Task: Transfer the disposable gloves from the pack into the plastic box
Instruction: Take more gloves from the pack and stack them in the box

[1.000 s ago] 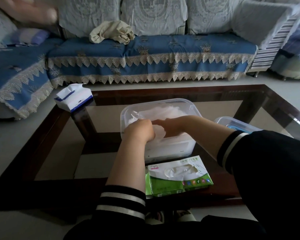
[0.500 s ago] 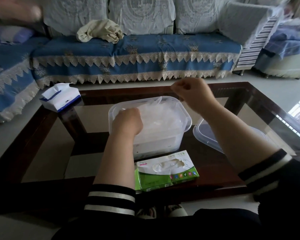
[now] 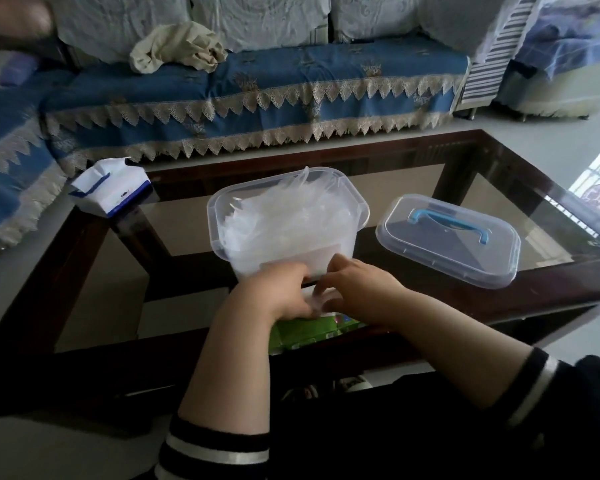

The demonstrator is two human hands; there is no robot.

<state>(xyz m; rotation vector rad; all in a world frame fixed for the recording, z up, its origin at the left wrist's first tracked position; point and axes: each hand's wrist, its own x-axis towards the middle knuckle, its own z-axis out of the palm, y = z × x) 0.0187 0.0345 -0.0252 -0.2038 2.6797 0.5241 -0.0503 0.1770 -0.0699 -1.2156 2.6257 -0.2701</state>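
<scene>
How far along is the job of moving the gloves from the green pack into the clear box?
Well along: the plastic box already holds a loose heap of clear gloves. In hand: the left hand and right hand meet over the green pack, apparently pulling more film from its opening. Left: how many remain inside cannot be seen, and the lid lies beside the box, not on it.

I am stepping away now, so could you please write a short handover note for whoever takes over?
Left hand and right hand: both at the opening of the green glove pack, fingers curled on a clear glove.
Plastic box: open behind the pack, already piled with gloves.
Lid: off, on the glass table right of the box.
Left: keep moving gloves over; how many remain in the pack is not visible.
</scene>
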